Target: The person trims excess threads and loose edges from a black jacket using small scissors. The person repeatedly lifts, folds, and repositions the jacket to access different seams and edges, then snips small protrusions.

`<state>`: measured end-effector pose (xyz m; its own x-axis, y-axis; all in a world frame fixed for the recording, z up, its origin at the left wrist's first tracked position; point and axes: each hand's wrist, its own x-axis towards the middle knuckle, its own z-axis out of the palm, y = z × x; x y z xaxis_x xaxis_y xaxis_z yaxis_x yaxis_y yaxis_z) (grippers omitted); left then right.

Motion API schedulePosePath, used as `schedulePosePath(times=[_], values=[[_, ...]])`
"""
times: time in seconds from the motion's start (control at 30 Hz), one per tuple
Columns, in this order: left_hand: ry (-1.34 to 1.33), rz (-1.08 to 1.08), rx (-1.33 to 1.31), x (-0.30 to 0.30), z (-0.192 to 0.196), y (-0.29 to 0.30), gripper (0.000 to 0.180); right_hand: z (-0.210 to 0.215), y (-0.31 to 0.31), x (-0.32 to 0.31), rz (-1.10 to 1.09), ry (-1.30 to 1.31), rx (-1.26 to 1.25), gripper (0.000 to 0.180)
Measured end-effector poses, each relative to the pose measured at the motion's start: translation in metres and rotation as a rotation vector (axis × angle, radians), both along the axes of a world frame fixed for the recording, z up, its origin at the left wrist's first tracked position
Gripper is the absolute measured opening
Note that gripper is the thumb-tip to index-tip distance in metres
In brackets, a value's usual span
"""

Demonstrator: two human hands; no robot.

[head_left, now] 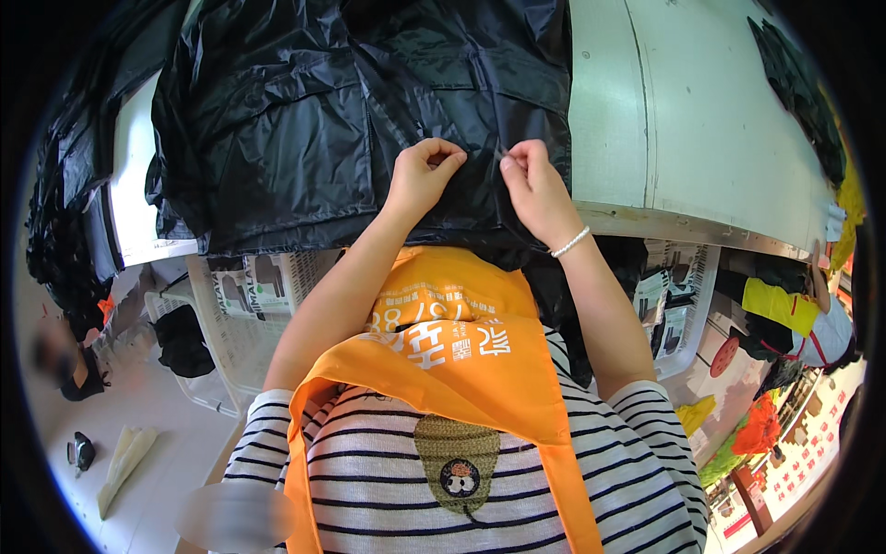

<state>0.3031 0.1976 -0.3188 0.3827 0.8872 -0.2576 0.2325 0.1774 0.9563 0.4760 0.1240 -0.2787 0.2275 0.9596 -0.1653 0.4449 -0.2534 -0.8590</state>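
A shiny black jacket [305, 138] lies spread over the table in front of me, its lower edge along the near side. Above its front opening, my left hand [423, 180] is closed in a pinch, thumb against forefinger. What sits between those fingertips is too small to make out. A short gap to the right, my right hand [543, 194], with a white bead bracelet [570, 243] at the wrist, pinches too. A thin pale bit shows at its fingertips, and I cannot tell what it is.
Bare pale table top [688, 120] extends right of the jacket, with a metal-edged front. White plastic crates [231, 323] stand below the table. More black garments [69, 175] hang at the left. Another person [826, 328] is at the far right.
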Motion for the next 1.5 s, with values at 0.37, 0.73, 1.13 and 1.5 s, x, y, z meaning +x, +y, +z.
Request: schedulePosePath(times=[0.37,0.73,1.13,1.5], values=[[-0.123,-0.024,-0.082,0.002,-0.003,0.006,0.013,0.039,0.013,-0.014,0.331,-0.600,0.073,0.019],[-0.063,-0.084,-0.058,-0.001,-0.006,0.011,0.012,0.022,0.018,-0.021,0.356,-0.706,0.013,0.017],[-0.037,-0.054,0.002,0.000,-0.008,0.008,0.014,0.043,0.029,-0.015,0.330,-0.638,-0.089,0.018],[0.147,-0.118,0.079,0.005,0.003,0.005,0.014,0.025,0.031,-0.010,0.480,-0.733,-0.035,0.017]])
